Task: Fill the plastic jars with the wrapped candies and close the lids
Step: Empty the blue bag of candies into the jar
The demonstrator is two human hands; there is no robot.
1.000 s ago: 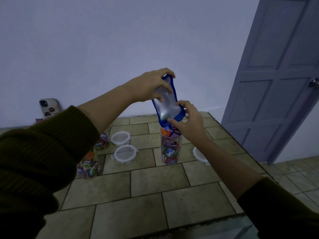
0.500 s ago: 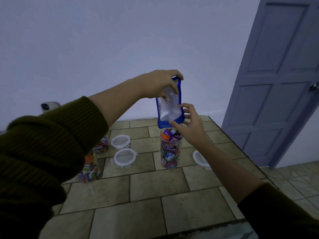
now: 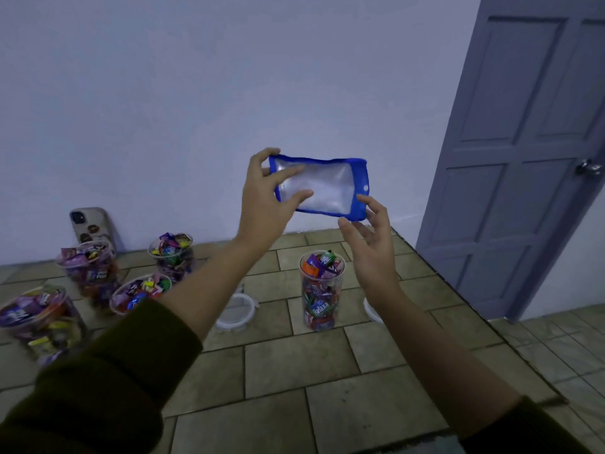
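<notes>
A blue-edged silver candy bag (image 3: 322, 188) is held level in the air above the tiled surface. My left hand (image 3: 266, 198) grips its left end, thumb over the top edge and fingers across the front. My right hand (image 3: 368, 237) is open just below the bag's right end, fingertips touching its lower corner. Under the bag stands a clear plastic jar (image 3: 320, 291), uncovered and full of wrapped candies to the rim. Several other uncovered candy-filled jars (image 3: 90, 270) stand at the left. A white lid (image 3: 237, 311) lies behind my left forearm; another lid (image 3: 371, 311) shows behind my right wrist.
A phone (image 3: 93, 226) leans against the white wall at the back left. A grey door (image 3: 530, 152) with a knob stands at the right. The tiled platform (image 3: 294, 371) ends at a step on the right, with lower floor tiles beyond.
The bag has been lifted away from the jar's mouth and turned from upright to level. My right hand let go of its lower end and opened. The view swung left, showing more jars.
</notes>
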